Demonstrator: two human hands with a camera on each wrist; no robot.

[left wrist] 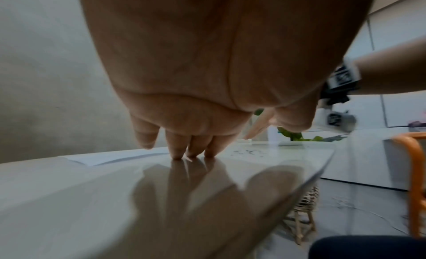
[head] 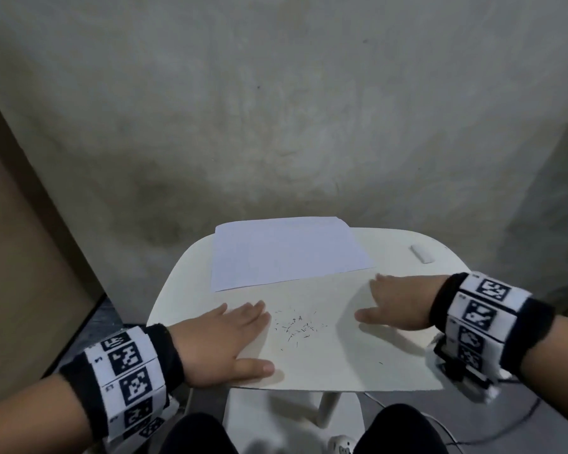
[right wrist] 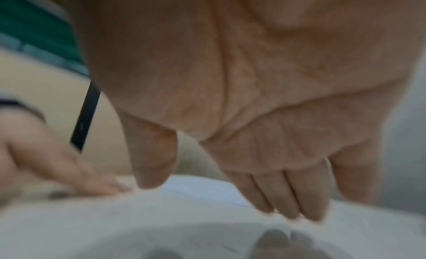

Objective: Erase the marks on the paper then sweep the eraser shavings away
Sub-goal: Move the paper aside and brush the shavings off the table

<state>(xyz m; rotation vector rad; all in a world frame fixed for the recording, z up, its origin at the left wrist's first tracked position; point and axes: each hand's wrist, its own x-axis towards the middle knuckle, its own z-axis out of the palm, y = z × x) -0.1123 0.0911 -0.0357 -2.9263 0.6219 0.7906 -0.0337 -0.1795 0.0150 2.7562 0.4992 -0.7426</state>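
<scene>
Left hand (head: 217,342) lies flat, palm down, on the near left of the white tabletop (head: 335,371), its fingers (head: 253,314) straight and close together, thumb stuck out along the near edge, holding nothing. Left wrist view shows the fingertips (left wrist: 177,153) touching the glossy surface. Right hand (head: 404,304) is also open on the right side, fingers straight and pointing left, thumb apart, holding nothing; the right wrist view is blurred and whether the fingertips (right wrist: 297,208) touch the top is hard to tell. Eraser shavings (head: 297,326), thin dark slivers, lie scattered on the tabletop between the two hands, nearer the left one, with one stray bit closer to the near edge. The paper (head: 286,253) lies at the far side of the tabletop, its far corner overhanging, no marks visible on it. White eraser (head: 422,253) sits at the far right, apart from the paper and hands.
</scene>
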